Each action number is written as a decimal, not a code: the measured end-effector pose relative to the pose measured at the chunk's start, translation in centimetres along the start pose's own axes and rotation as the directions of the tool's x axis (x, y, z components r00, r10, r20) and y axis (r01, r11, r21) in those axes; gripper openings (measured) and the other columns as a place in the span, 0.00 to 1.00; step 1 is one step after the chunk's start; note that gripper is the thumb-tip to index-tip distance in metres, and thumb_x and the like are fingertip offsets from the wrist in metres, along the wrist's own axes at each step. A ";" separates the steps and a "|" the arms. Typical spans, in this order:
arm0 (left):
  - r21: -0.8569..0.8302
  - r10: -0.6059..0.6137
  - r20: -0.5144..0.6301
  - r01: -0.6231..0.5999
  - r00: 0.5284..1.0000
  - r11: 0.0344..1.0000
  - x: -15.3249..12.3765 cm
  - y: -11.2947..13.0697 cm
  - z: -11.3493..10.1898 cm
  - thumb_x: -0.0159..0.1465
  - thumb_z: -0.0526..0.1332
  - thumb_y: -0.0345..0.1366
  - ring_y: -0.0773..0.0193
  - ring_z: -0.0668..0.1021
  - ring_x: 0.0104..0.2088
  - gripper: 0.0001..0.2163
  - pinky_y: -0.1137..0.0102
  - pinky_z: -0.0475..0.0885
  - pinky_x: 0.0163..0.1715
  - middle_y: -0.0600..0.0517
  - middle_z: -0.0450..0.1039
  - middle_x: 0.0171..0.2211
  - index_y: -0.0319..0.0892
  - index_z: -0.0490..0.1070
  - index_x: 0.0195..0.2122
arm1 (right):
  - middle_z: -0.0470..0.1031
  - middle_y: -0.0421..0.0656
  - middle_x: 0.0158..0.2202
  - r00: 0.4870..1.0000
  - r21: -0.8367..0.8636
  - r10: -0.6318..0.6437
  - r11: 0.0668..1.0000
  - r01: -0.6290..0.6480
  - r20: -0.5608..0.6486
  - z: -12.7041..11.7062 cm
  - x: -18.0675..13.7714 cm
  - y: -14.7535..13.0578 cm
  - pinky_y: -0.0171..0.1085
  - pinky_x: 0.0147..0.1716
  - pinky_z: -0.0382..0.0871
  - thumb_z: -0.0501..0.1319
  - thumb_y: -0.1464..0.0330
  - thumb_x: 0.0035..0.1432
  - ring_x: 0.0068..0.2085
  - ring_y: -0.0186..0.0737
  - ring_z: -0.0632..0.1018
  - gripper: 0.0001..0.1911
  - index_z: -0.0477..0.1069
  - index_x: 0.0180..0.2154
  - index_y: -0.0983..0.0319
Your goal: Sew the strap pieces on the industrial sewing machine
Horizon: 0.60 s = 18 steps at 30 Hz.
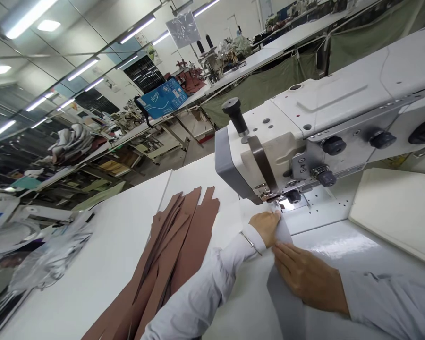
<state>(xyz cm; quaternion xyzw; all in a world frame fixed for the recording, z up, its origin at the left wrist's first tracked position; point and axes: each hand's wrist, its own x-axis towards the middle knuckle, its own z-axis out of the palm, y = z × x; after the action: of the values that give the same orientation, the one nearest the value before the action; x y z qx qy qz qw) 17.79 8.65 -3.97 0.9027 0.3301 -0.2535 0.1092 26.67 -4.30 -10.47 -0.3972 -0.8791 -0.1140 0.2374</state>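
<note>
While the left hand [265, 227] rests just in front of the presser foot [274, 200] of the sewing machine [269, 156], its fingers bunch against a pale grey fabric strip [286, 307] that runs up to the foot; whether they pinch it cannot be told. The right hand [304, 278] lies open and flat on the same strip, fingers together, pressing rather than gripping. A thin metal clip [250, 243] sits on the left white shirt cuff [233, 257]. Left of the machine, a stack of reddish-brown leather strips [184, 245] lies fanned on the white bench [109, 264], with clear plastic bags [49, 255] further left. Right of the machine sits a cream board [393, 212]. Beyond the machine, past its black thread post [235, 115], a second bench [244, 63] carries a blue printed box [163, 98], another sewing machine [216, 63] stands farther off, and green cloth [262, 85] hangs along the bench's side.
</note>
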 end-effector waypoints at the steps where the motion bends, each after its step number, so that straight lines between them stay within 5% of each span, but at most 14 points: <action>1: -0.005 0.004 0.000 -0.004 1.000 1.000 0.0 0.0 0.0 0.57 0.54 0.27 0.54 0.75 0.42 0.22 0.63 0.72 0.39 0.43 0.70 0.42 0.37 0.57 0.54 | 0.74 0.57 0.43 1.000 -0.001 0.002 1.000 -0.002 -0.001 0.0 0.0 -0.2 0.44 0.46 0.69 0.55 0.78 0.51 0.46 0.51 0.73 0.14 0.72 0.40 0.74; 12: 0.006 -0.072 -0.133 0.073 0.989 0.997 0.9 0.6 0.5 0.59 0.52 0.28 0.55 0.76 0.38 0.10 0.65 0.71 0.34 0.45 0.71 0.37 0.38 0.67 0.42 | 0.73 0.61 0.43 1.000 0.018 -0.013 1.000 0.012 0.019 0.8 0.8 0.4 0.46 0.47 0.68 0.56 0.77 0.50 0.46 0.52 0.73 0.15 0.71 0.40 0.77; 18: -0.008 -0.024 -0.306 0.022 0.952 1.000 0.7 -0.1 1.8 0.60 0.53 0.30 0.59 0.74 0.38 0.09 0.65 0.69 0.37 0.49 0.71 0.37 0.43 0.72 0.38 | 0.73 0.58 0.44 0.999 0.011 0.028 1.000 -0.028 -0.033 0.9 0.5 -0.1 0.44 0.47 0.68 0.57 0.74 0.54 0.47 0.51 0.73 0.13 0.72 0.41 0.74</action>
<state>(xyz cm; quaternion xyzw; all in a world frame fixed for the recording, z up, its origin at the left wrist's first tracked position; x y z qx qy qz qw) 17.50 8.49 -5.91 0.9269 0.3541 -0.1112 0.0557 25.97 -3.68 -11.02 -0.4062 -0.8700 -0.1128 0.2558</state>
